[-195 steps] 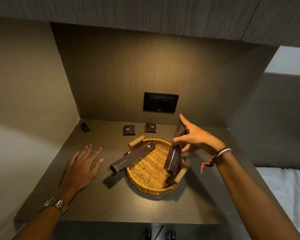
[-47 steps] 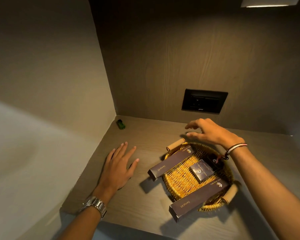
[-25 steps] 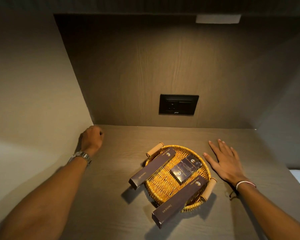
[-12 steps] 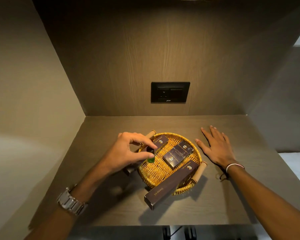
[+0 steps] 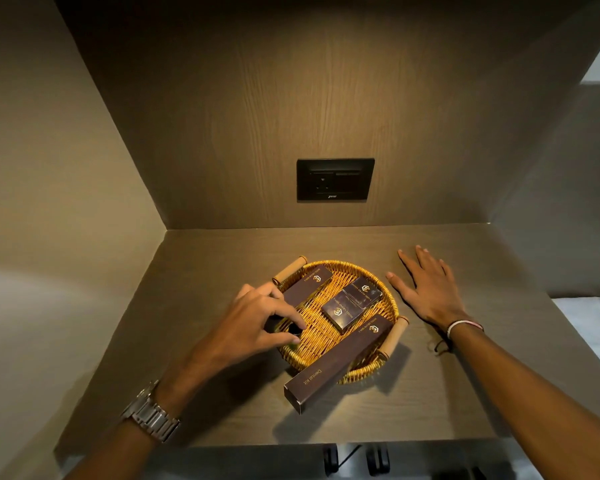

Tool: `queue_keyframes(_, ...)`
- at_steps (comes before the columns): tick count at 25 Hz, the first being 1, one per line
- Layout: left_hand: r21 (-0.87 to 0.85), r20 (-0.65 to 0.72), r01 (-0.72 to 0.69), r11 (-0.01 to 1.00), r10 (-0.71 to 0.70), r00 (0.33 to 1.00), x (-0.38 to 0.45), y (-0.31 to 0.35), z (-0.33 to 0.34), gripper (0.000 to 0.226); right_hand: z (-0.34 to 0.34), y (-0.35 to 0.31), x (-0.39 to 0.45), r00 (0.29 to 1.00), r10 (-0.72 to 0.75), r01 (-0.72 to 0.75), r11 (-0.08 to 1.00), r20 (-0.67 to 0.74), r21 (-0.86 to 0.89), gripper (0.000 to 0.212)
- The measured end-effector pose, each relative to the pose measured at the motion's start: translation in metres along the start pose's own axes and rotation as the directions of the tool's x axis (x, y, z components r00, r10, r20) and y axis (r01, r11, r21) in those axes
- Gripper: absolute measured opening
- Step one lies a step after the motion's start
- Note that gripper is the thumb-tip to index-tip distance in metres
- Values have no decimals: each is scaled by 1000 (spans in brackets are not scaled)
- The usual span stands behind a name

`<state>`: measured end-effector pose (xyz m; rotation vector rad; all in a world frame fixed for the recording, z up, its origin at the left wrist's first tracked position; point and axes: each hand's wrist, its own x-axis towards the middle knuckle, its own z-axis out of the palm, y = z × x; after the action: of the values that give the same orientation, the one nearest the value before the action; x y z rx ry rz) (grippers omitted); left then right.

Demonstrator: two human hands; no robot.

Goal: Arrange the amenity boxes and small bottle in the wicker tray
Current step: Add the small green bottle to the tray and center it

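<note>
A round wicker tray [image 5: 347, 263] with two wooden handles sits mid-shelf. Inside lie two small dark boxes [image 5: 342, 311] [image 5: 365, 292] side by side. One long dark box [image 5: 309, 286] leans over the tray's left rim. A second long box marked Dental Kit [image 5: 336, 362] sticks out over the front rim. My left hand [image 5: 253, 320] hovers low over the tray's left side, fingertips pinched around the small bottle [image 5: 292, 329]; only its dark cap and a bit of green show. My right hand [image 5: 426, 289] lies flat and open on the shelf, right of the tray.
The wooden shelf [image 5: 205, 393] is boxed in by a left wall and a back panel with a black socket plate [image 5: 335, 180]. Its front edge runs just below my wrists. White bedding [image 5: 589, 327] lies to the right, lower down.
My left hand has carried the bottle from the shelf's back left corner and lowered it into the tray's left side. The right hand stays flat beside the tray.
</note>
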<state>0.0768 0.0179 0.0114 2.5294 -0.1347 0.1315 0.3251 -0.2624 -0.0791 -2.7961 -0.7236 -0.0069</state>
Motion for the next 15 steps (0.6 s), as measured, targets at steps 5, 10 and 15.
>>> queue_keyframes(5, 94, -17, -22, 995, 23, 1000, -1, -4, 7, 29, 1, 2, 1, 1000, -2, 2, 1000, 1, -10, 90)
queue_keyframes(10, 80, -7, -36, 996, 36, 999, -1, -7, 2, 40, 1, 3, 1, 1000, -1, 1, 1000, -13, -3, 90)
queue_keyframes(15, -103, -159, 17, 995, -33, 987, 11, -9, -10, 33, -7, -5, -12, 998, 65, -61, 981, -16, 182, 63)
